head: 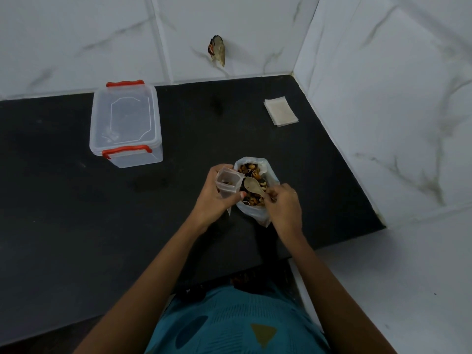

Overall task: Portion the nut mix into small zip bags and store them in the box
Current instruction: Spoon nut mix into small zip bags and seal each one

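Nut mix (251, 172): gripping small zip bag (228, 181) beside it in left hand (217, 198), spoon (251, 186) in right hand (282, 203), risking spills past the bag's mouth.

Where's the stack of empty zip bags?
Head view: the stack lies flat far right on the counter, near the wall corner, beyond the nut mix bag.

One wide-angle camera, worn on the person's head, looks forward and steeply down at a black desk (76, 200) fitted into a corner of tiled walls (76, 34). It sits close: both forearms (158, 264) enter at 6 o'clock and the left hand (212, 198) and right hand (282, 204) meet near the view's centre, while the box (125, 123) lies farther off toward 10 o'clock.
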The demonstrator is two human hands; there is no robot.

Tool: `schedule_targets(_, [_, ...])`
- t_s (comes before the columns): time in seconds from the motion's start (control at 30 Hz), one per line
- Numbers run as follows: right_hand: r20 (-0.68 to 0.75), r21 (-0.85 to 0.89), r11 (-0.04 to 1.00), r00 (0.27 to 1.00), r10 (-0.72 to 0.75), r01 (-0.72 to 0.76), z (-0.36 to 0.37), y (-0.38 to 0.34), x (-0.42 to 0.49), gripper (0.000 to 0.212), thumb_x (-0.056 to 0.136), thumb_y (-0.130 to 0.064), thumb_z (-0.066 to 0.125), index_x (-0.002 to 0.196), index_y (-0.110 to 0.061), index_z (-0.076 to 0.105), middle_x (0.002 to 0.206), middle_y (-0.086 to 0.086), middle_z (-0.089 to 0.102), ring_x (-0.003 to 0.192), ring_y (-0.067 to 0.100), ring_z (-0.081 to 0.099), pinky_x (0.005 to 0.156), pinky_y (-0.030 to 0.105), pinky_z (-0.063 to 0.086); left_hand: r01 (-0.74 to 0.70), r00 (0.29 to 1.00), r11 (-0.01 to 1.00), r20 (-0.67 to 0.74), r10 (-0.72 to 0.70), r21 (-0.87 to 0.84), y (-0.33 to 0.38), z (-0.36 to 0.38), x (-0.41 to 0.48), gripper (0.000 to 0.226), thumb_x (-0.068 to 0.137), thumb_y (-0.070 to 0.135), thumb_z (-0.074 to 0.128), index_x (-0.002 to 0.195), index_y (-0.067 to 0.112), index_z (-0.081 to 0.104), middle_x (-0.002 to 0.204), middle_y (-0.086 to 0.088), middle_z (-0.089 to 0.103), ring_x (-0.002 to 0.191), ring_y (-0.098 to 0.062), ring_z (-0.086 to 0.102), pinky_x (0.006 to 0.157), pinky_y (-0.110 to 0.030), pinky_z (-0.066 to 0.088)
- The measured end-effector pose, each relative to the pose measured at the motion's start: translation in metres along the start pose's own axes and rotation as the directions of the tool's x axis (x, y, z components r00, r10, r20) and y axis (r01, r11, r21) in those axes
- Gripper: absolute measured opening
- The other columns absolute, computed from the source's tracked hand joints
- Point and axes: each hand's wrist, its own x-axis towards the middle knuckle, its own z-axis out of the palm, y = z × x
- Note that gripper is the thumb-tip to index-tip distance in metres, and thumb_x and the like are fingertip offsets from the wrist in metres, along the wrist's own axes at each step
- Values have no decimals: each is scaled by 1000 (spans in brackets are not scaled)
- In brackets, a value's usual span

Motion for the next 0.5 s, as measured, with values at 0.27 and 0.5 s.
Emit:
schedule_targets(0.27, [-94, 445, 879, 985, -148, 174, -36, -33, -11, 14, 85, -10, 64, 98, -7, 67, 97, 4, 60, 81, 1, 56, 70, 6, 45, -42, 999, 999, 30, 41, 30, 3, 6, -1, 56, 75, 11, 74, 119, 22, 40, 114, 12, 47, 101, 11, 49, 80, -12, 47])
schedule_targets(0.5, [82, 256, 906, 926, -369, 339, -39, -51, -9, 23, 80, -16, 70, 102, -10, 69, 112, -1, 46, 101, -2, 35, 84, 5, 35, -109, 994, 993, 14, 109, 35, 12, 13, -3, 53, 70, 19, 69, 114, 27, 39, 109, 8, 50, 96, 5, 54, 77, -13, 48])
